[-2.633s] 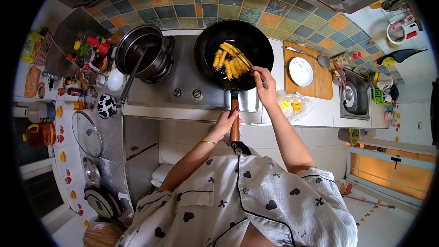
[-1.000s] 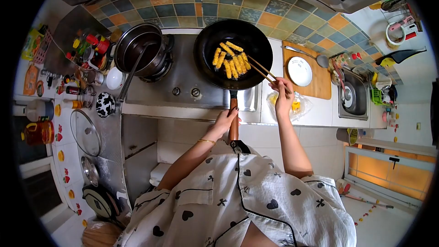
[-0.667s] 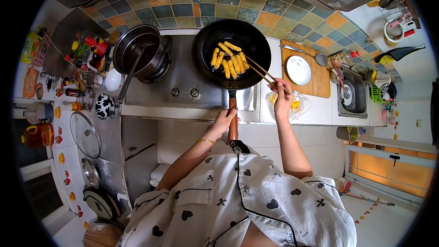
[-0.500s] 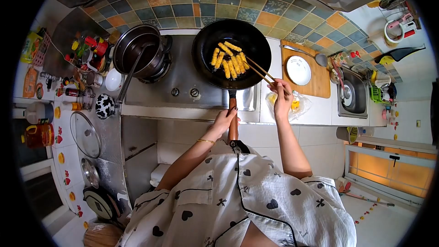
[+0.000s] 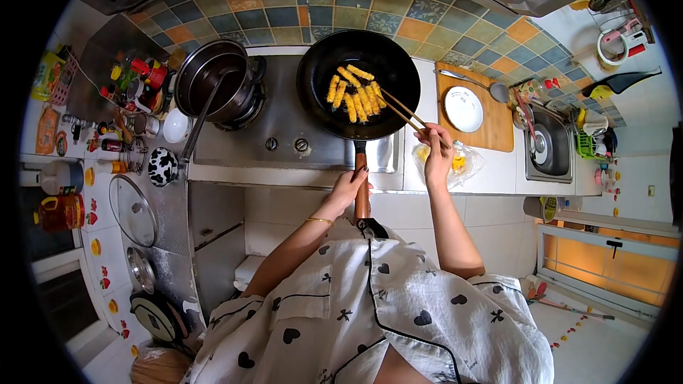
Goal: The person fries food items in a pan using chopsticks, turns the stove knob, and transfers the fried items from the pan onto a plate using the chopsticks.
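Note:
A black frying pan (image 5: 320, 110) sits over the right side of the stove, its brown wooden handle (image 5: 363, 203) pointing toward me. My left hand (image 5: 348, 188) is wrapped round that handle. Several golden-yellow fried sticks (image 5: 364, 99) lie grouped in the middle of the pan. In my right hand (image 5: 438, 155) is a pair of wooden chopsticks (image 5: 403, 111), whose tips reach to the right edge of the sticks. Below my right hand, a clear plastic bag (image 5: 466, 163) with something yellow in it rests on the counter.
A steel pot (image 5: 206, 64) with a ladle (image 5: 206, 114) stands on the left burner. To the right, a wooden cutting board (image 5: 494, 131) carries a white plate (image 5: 464, 109) and a spatula (image 5: 498, 92). Beyond it is the sink (image 5: 551, 171). A glass lid (image 5: 133, 210) leans at left.
Almost nothing differs. The pan and its sticks sit very slightly further left in view, and the chopstick tips have shifted a little with them.

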A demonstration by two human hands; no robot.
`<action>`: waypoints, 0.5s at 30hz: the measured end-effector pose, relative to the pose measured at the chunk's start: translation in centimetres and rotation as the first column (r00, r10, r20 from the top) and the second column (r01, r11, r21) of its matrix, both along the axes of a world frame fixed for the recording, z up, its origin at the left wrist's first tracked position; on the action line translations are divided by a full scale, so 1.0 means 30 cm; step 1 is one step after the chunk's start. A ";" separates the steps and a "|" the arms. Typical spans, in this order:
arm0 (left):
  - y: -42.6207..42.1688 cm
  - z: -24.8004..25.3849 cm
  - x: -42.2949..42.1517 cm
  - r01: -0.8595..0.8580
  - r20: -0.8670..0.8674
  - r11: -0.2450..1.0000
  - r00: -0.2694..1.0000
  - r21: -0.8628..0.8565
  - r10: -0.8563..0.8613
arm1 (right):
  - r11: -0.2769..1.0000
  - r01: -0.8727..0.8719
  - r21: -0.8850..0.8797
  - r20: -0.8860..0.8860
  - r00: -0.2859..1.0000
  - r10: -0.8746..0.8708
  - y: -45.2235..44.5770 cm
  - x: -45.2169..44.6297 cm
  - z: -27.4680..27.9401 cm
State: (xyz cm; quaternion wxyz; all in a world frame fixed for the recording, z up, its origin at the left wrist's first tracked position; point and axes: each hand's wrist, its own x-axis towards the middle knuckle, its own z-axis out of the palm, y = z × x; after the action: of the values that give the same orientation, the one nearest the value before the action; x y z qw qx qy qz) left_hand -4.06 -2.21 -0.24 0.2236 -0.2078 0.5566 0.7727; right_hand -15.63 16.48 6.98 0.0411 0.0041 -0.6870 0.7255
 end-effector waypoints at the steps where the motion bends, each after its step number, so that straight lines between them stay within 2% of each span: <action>1: 0.000 0.000 0.000 0.000 -0.002 1.000 1.000 0.000 0.000 | 1.000 0.001 -0.002 0.001 1.000 -0.001 0.000 0.000 -0.002; 15: 0.001 0.016 0.003 -0.011 -0.004 1.000 1.000 -0.010 0.010 | 1.000 0.001 -0.001 -0.003 1.000 -0.001 -0.003 0.009 0.002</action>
State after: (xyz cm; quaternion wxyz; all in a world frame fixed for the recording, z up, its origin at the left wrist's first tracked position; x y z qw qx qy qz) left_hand -3.98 -2.18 0.25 0.2175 -0.2104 0.5597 0.7715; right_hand -15.35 16.40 7.05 0.0427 0.0048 -0.6865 0.7258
